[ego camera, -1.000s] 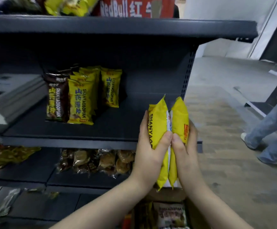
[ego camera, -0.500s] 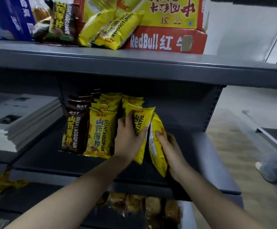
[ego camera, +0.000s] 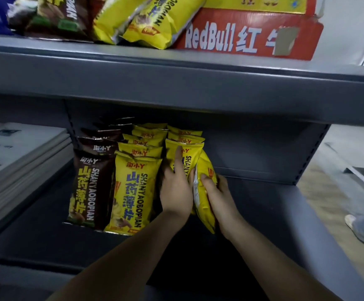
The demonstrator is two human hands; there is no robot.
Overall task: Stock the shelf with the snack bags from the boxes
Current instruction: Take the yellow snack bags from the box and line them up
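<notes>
- In the middle of the frame, the left hand point(ego camera: 175, 192) is gripping a yellow bag point(ego camera: 188, 158), with the thumb lying up its front and the fingers wrapping round behind it.
- Just to its right, the right hand point(ego camera: 219, 197) is clutching a second yellow bag point(ego camera: 205, 205), the thumb pressing on its near edge and the fingers curling round its far side.
- Both bags are standing upright and touching each other, low over the dark shelf point(ego camera: 263, 213); whether their bottoms are resting on it cannot be told.
- More yellow bags are standing directly behind the left-hand bag.
- Left of the hands, a row of yellow bags point(ego camera: 133, 192) is standing upright, one behind another.
- Further left, a row of brown bags point(ego camera: 87, 187) is standing beside it, touching it.
- At the left edge, a stack of papers point(ego camera: 20, 166) is lying flat.
- Across the top, on the upper shelf point(ego camera: 176, 83), loose bags point(ego camera: 150, 20) are leaning against a red box point(ego camera: 242, 38).
- At the lower right edge, a shoe point(ego camera: 363, 229) is showing on the floor.
</notes>
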